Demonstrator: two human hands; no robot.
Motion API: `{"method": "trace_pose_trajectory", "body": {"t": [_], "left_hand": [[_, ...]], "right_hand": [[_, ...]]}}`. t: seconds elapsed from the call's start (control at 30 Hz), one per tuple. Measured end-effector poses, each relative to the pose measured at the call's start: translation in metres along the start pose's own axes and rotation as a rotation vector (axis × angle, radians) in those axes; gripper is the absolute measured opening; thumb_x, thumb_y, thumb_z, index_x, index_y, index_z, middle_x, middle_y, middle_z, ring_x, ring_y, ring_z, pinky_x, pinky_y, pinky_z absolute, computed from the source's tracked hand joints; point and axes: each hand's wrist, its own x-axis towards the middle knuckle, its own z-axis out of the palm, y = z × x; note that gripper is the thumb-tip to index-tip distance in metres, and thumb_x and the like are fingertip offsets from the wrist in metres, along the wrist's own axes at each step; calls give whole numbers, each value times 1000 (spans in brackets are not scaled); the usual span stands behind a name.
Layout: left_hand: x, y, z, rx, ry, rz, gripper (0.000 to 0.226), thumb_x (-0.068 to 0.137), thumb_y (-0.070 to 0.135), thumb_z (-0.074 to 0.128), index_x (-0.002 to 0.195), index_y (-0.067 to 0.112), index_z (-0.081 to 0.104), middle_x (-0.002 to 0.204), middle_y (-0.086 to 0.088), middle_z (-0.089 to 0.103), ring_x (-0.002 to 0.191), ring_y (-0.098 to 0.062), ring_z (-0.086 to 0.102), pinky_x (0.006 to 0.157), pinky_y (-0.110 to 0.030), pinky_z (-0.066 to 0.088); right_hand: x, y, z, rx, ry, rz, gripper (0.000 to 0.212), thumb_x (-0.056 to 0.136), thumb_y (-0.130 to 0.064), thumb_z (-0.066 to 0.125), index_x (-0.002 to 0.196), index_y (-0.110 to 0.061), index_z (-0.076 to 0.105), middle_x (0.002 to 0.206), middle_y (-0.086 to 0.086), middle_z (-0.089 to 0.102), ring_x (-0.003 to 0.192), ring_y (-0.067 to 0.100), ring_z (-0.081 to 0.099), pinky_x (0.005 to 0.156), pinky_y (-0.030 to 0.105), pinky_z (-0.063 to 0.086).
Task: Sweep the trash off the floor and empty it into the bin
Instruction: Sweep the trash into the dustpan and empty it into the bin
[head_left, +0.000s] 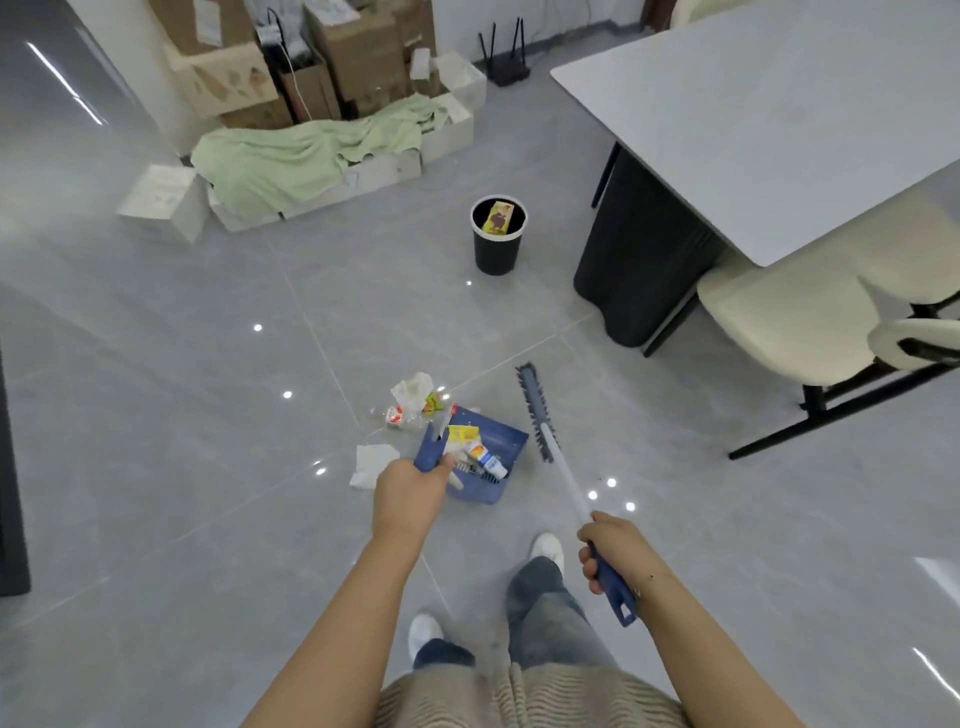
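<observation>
- A blue dustpan, already loaded with wrappers and a small bottle, is gripped by its handle in the left hand, fingers curled round it.
- A blue-headed broom is grasped at its dark handle grip by the right hand, the brush head lying just right of the pan.
- Crumpled paper and wrappers are seen on the grey floor beside the pan's far-left edge; a white tissue lies left of it.
- The black bin, with a yellow packet inside, is pictured well beyond, near a table.
</observation>
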Motion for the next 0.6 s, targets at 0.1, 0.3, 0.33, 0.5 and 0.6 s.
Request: {"method": "trace_pose_trajectory", "body": {"t": [0.1, 0.3, 0.33, 0.5, 0.6], "left_hand": [[3, 33, 20, -51, 30, 16, 39, 85, 26, 68, 53, 15, 48, 51, 0, 43, 48, -15, 37, 49, -27, 30], [16, 92, 47, -126, 128, 34, 44, 84, 27, 69, 51, 14, 44, 48, -3, 37, 52, -24, 35, 53, -31, 30], [18, 101, 50, -117, 129, 43, 44, 85, 28, 68, 51, 13, 43, 48, -3, 37, 52, -23, 34, 52, -31, 30], [34, 155, 66, -94, 150, 119, 38, 86, 25, 66, 54, 11, 51, 50, -2, 45, 54, -22, 38, 53, -29, 32], [47, 180, 70, -189, 178, 93, 38, 84, 22, 68, 52, 11, 50, 40, 3, 39, 51, -22, 35, 54, -28, 32]], "right_hand": [[14, -30, -25, 80, -15, 20, 32, 92, -2, 39, 122, 10, 39, 55, 8, 39, 41, 14, 34, 39, 18, 28], [41, -90, -73, 154, -51, 32, 21, 94, -4, 41, 74, -9, 41, 52, 6, 41, 26, 10, 35, 34, 13, 28], [43, -98, -79, 147, -63, 36, 22, 94, -4, 41, 73, -8, 41, 50, 6, 42, 25, 10, 36, 34, 13, 29], [53, -142, -105, 149, -80, 13, 22, 93, -3, 40, 73, -10, 40, 51, 5, 41, 25, 9, 36, 35, 12, 29], [59, -164, -114, 155, -82, 7, 23, 94, -4, 40, 72, -10, 39, 52, 5, 40, 24, 9, 34, 34, 12, 27]]}}
